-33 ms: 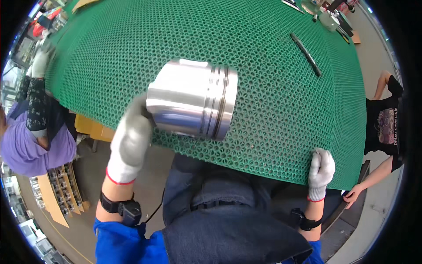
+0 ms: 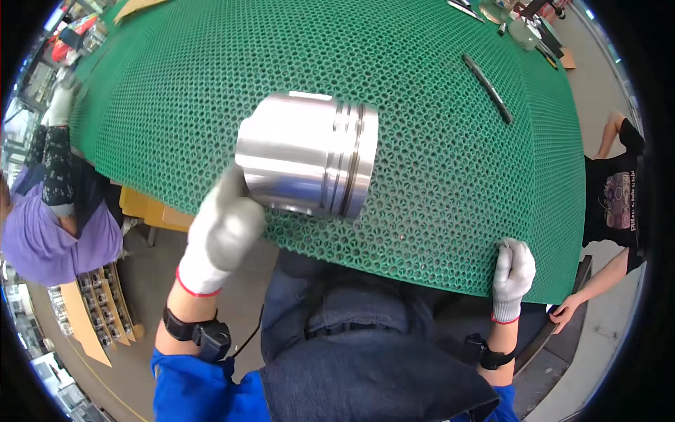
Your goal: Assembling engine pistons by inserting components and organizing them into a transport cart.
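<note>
While the engine piston (image 2: pixel 295 151) sits crosswise, up-right of the nearer left hand (image 2: pixel 228 228), whose blurred grip I can't tell, the right hand (image 2: pixel 515 269) curls closed.

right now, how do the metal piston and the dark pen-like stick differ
The piston is silver and broad; the stick is dark and slim. The left hand is at the piston; no hand is near the stick. Both appear against the green mat.
</note>
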Available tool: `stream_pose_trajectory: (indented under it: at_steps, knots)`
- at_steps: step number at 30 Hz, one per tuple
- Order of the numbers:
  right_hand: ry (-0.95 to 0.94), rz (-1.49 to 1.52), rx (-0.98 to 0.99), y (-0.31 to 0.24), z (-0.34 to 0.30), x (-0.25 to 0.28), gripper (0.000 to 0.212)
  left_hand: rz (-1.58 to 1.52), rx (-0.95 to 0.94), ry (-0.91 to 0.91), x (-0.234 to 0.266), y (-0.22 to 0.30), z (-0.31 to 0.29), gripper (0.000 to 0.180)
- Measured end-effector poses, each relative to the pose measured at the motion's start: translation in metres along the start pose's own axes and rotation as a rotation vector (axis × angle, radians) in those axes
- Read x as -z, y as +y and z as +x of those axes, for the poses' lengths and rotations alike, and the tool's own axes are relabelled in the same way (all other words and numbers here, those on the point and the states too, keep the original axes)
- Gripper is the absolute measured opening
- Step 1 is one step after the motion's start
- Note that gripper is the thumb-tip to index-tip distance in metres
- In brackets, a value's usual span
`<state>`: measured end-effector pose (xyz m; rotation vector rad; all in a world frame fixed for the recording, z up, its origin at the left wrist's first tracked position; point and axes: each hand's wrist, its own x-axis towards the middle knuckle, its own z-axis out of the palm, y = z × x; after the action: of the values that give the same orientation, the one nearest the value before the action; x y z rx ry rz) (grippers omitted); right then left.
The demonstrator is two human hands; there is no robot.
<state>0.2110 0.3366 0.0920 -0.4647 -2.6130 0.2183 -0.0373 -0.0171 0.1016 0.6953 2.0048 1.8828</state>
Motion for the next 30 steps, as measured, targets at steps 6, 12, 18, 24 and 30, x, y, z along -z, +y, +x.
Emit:
stream_pose_trajectory:
  at_steps: [6, 12, 18, 24, 30]
  knots:
    - [-0.018, -0.001, -0.005, -0.002, -0.001, -0.002, 0.010, 0.255, -0.116, 0.160, -0.030, -0.007, 0.034, 0.041]
    - [0.047, -0.025, 0.039, 0.000, 0.000, -0.003, 0.008, 0.974, -0.749, 0.041, -0.043, 0.050, 0.032, 0.049]
    - [0.063, 0.017, 0.045, 0.000, -0.002, 0.002, 0.010, 0.924, -0.828, 0.510, -0.025, 0.008, 0.023, 0.050]
    - [-0.033, 0.111, 0.062, -0.027, 0.010, 0.015, 0.014, 0.700, -0.588, 0.092, -0.072, 0.045, 0.039, 0.052]
    - [-0.221, 0.779, 0.067, -0.079, 0.017, 0.018, 0.015, 1.159, -0.898, -0.195, -0.124, 0.075, 0.011, 0.051]
